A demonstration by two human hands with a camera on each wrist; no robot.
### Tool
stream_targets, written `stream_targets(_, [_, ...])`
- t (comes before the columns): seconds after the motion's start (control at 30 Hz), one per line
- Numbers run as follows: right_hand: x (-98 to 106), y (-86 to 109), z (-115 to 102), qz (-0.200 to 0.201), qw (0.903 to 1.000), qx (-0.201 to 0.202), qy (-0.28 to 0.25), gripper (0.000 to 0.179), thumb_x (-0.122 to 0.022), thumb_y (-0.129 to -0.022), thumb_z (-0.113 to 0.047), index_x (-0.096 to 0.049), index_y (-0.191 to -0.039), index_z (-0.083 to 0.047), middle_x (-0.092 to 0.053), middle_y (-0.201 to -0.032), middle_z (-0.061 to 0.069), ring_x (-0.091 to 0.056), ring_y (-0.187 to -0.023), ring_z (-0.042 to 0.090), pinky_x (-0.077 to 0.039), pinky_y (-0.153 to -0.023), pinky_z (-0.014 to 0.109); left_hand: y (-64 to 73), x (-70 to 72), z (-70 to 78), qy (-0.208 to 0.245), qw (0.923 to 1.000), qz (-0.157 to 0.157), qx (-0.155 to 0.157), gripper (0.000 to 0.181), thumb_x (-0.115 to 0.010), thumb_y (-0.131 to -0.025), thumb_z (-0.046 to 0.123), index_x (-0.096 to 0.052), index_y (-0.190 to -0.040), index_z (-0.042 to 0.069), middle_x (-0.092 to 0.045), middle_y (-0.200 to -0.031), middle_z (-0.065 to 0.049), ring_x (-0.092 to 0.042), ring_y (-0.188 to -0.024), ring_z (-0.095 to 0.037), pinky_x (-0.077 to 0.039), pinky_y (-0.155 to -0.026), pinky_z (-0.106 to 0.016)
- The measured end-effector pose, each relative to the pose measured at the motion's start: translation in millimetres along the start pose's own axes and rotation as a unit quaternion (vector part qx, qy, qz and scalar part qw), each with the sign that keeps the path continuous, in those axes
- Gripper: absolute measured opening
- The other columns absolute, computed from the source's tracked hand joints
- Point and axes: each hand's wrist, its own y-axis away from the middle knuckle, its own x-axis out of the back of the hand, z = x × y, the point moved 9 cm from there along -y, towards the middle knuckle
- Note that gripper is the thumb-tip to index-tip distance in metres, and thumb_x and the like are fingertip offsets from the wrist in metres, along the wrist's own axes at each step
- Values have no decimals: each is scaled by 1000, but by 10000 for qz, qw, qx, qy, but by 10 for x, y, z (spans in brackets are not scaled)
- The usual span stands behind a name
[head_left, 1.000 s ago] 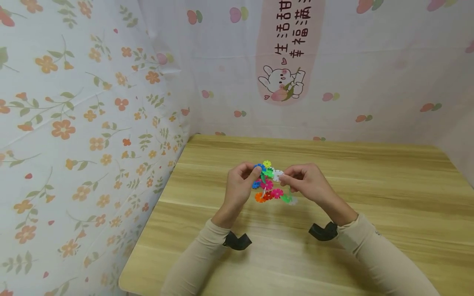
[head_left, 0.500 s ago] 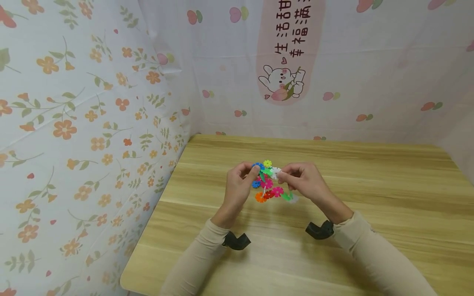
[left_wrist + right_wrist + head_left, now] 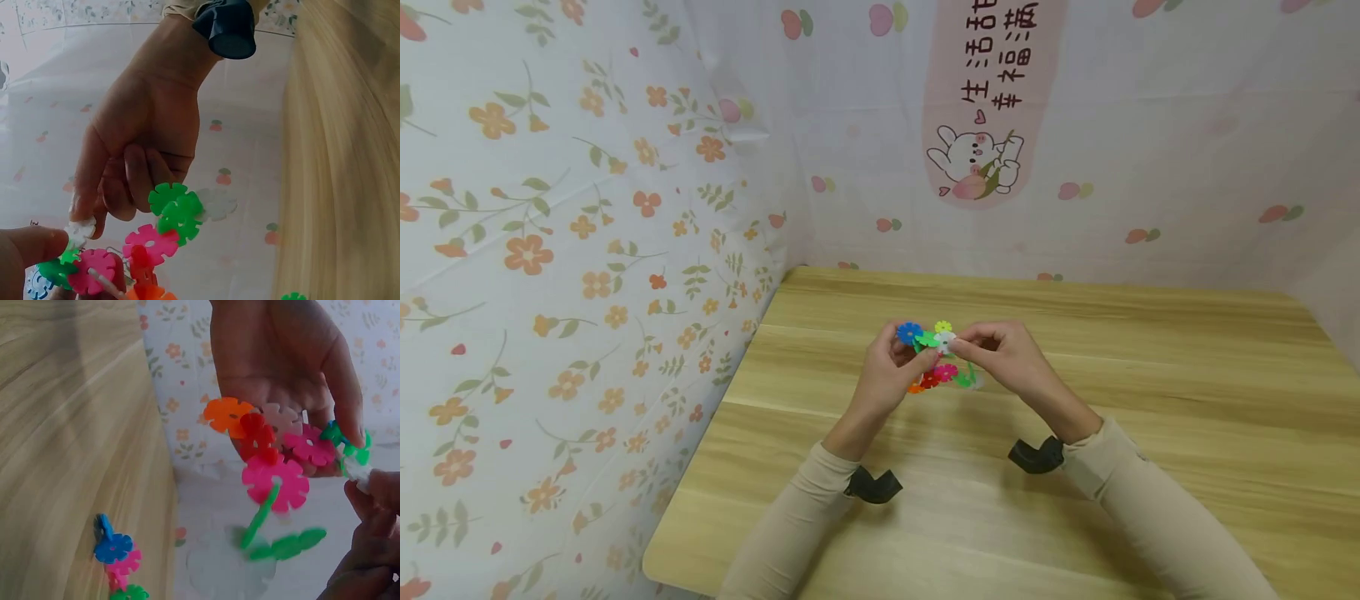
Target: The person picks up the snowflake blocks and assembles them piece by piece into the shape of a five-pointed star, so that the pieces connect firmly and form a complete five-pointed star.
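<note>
A chain of colourful slotted plastic flower discs (image 3: 275, 481) is held up between my two hands above the wooden table. My left hand (image 3: 887, 379) grips the chain with its thumb near the white disc (image 3: 945, 342), and a blue disc (image 3: 910, 333) shows above its fingers. My right hand (image 3: 1011, 354) pinches that white disc between thumb and index finger, beside a green disc (image 3: 927, 339). Pink, red and orange discs hang lower, along with a green disc (image 3: 180, 217) and a pale disc (image 3: 219, 204). The left palm lies behind part of the chain in the right wrist view.
More joined discs, among them a blue disc (image 3: 114, 548) and a pink disc (image 3: 128, 561), lie on the table (image 3: 1150, 400) beyond the hands. A yellow disc (image 3: 943, 326) shows behind the chain. Flower-print cloth (image 3: 587, 292) borders the table's left, with another printed cloth behind.
My left thumb has shifted from the blue disc down toward the white disc, leaving the blue disc in full view. My right hand has moved left with the white disc, closer to my left hand.
</note>
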Motion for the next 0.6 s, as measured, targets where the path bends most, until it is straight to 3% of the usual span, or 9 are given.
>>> stream_targets(0.07, [5, -64, 40, 19, 9999, -95, -102, 32, -67, -95, -41, -75, -105, -12, -57, -68, 4, -44, -57, 20, -40, -53, 31, -9, 65, 15, -80, 9998, 202, -2, 35, -69, -95, 11, -51, -125, 4, -67, -108, -11, -65, -93, -25, -55, -85, -36])
stream_targets(0.17, [46, -209, 177, 186, 9995, -251, -94, 39, -62, -97, -48, -72, -113, -14, -51, -69, 6, -40, -52, 20, -37, -50, 33, -15, 170, 39, -203, 9984, 523, 39, 32, -69, -94, 8, -53, -122, 3, -67, -105, -11, -64, -92, -23, -55, -84, -35])
stream_targets(0.3, [43, -465, 487, 243, 9967, -435, 637, 38, -58, -100, -46, -68, -121, -16, -62, -96, 9, -55, -63, 29, -45, -55, 36, -4, 259, 41, -226, 9971, 711, 162, 34, -69, -94, 7, -51, -123, 2, -65, -104, -10, -63, -92, -22, -55, -85, -34])
stream_targets(0.43, [-97, -656, 818, -181, 9831, -513, 1748, 34, -56, -103, -38, -65, -125, -13, -65, -113, 14, -64, -84, 32, -52, -71, 42, 22, 301, 41, -231, 9966, 753, 233, 38, -68, -94, 4, -48, -126, -1, -64, -101, -8, -62, -89, -21, -55, -82, -31])
stream_targets(0.6, [-266, -748, 1032, -521, 9603, -524, 2689, 32, -59, -101, -35, -66, -120, -12, -68, -106, 11, -63, -92, 26, -51, -76, 45, 59, 329, 67, -270, 9966, 760, 186, 36, -70, -93, 5, -50, -123, 2, -63, -95, -6, -61, -84, -21, -54, -77, -28])
